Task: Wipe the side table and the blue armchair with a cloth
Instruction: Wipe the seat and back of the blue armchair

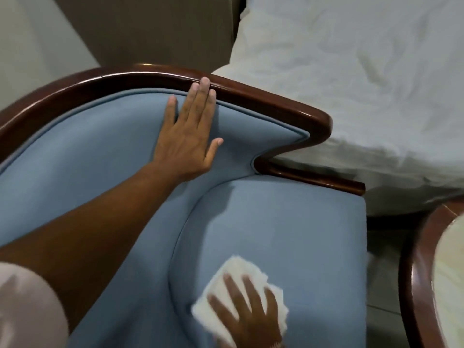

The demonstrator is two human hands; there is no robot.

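Note:
The blue armchair (288,222) with a dark wooden frame fills most of the view. My left hand (190,131) lies flat on its upholstered backrest, fingers spread, the fingertips touching the wooden top rail. My right hand (247,307) presses a folded white cloth (236,270) flat against the seat cushion at the bottom centre, fingers spread over it. At the right edge stands the side table (414,272), round with a wooden rim and a pale top.
A bed with crumpled white sheets (364,84) sits directly behind and to the right of the chair. A narrow strip of floor (384,285) separates chair and side table. A dark panel (150,28) stands behind the chair back.

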